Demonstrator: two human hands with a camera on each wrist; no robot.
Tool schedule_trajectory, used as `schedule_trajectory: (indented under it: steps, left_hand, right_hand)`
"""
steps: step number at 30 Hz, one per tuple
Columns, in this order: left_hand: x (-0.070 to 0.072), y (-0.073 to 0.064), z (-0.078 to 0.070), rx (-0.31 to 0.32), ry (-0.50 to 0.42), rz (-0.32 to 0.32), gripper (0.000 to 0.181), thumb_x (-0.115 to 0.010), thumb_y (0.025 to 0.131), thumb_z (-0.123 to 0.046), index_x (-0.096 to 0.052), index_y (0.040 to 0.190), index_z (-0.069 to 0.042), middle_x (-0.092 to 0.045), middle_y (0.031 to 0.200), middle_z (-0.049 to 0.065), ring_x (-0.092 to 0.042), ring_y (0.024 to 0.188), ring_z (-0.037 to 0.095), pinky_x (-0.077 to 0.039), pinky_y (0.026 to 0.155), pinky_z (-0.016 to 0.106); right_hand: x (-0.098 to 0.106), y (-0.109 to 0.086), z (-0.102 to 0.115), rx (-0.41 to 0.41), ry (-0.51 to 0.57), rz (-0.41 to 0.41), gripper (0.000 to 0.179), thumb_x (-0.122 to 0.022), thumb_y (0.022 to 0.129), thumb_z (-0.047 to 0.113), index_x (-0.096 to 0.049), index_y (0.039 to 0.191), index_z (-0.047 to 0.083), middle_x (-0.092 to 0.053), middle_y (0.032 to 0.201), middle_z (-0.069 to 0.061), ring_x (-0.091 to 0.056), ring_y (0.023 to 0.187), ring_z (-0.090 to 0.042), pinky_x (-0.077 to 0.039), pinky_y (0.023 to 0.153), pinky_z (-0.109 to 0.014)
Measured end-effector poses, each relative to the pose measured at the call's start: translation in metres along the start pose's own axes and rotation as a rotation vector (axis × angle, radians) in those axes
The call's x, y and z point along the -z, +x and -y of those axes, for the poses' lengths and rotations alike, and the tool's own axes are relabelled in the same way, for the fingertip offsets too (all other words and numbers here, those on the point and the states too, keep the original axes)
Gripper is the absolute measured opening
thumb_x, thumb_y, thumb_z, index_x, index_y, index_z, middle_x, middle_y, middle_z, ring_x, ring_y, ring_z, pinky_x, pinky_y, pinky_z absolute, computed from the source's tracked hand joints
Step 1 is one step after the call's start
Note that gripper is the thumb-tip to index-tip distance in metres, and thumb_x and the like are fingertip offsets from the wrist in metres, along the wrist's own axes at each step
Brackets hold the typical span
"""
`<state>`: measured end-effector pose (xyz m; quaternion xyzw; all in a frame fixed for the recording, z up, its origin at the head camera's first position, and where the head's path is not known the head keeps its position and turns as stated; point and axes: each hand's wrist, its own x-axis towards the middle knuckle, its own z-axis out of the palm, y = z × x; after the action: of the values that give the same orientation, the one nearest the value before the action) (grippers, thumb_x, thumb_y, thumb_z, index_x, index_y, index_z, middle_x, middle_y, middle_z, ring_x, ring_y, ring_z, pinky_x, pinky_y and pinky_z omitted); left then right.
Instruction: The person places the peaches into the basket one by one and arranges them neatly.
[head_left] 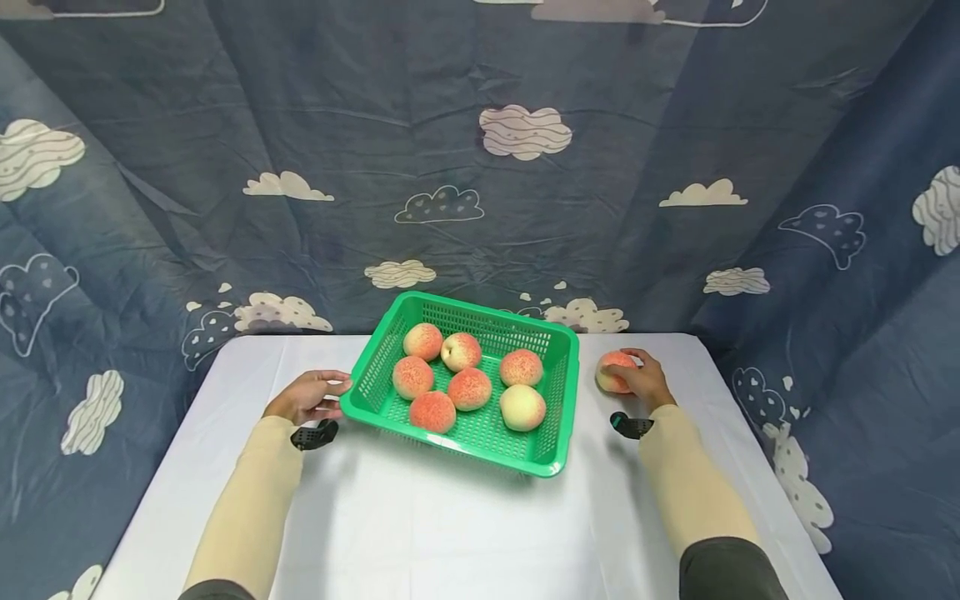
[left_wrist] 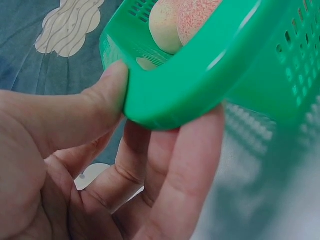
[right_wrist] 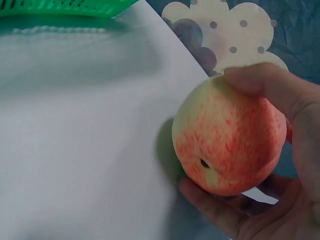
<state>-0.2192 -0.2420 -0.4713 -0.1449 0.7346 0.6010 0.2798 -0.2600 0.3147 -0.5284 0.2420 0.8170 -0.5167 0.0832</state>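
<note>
A green plastic basket (head_left: 480, 446) with perforated walls sits at an angle near the back of the table, several red-and-cream peaches (head_left: 470, 389) lying inside it. My left hand (head_left: 309, 397) grips the basket's left corner; in the left wrist view the thumb presses the rim (left_wrist: 175, 95) from above with fingers curled beneath. To the right of the basket, my right hand (head_left: 643, 379) holds a single peach (right_wrist: 227, 140) between thumb and fingers. That peach is close to the tabletop; whether it touches the surface I cannot tell.
A white cloth-covered table (head_left: 450, 533) lies under everything. Behind and beside it hangs a dark blue curtain (head_left: 360, 208) printed with clouds, close to the table's back edge. Both wrists wear a black strap (head_left: 315, 435).
</note>
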Motion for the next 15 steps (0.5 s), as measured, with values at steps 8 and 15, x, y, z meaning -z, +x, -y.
schedule_trajectory:
  steps: [8, 15]
  left_hand:
    - [-0.001, -0.001, 0.000, 0.003, -0.001, -0.006, 0.045, -0.058, 0.098, -0.013, -0.044, 0.137, 0.003, -0.061, 0.075, -0.002, -0.059, 0.067, 0.010, -0.058, 0.066, 0.025]
    - [0.001, 0.000, 0.002, -0.002, -0.010, 0.007, 0.045, -0.058, 0.098, -0.013, -0.043, 0.138, 0.003, -0.060, 0.076, -0.002, -0.058, 0.067, 0.010, -0.057, 0.065, 0.024]
  right_hand:
    - [0.004, -0.019, -0.001, 0.007, 0.121, 0.130, 0.080, -0.073, 0.085, 0.036, -0.030, 0.149, 0.013, -0.036, 0.139, -0.022, -0.053, 0.104, -0.026, -0.059, 0.077, -0.038]
    - [0.009, -0.035, 0.003, 0.074, 0.076, 0.161, 0.081, -0.074, 0.083, 0.043, -0.034, 0.148, 0.014, -0.039, 0.138, -0.022, -0.053, 0.101, -0.026, -0.057, 0.081, -0.037]
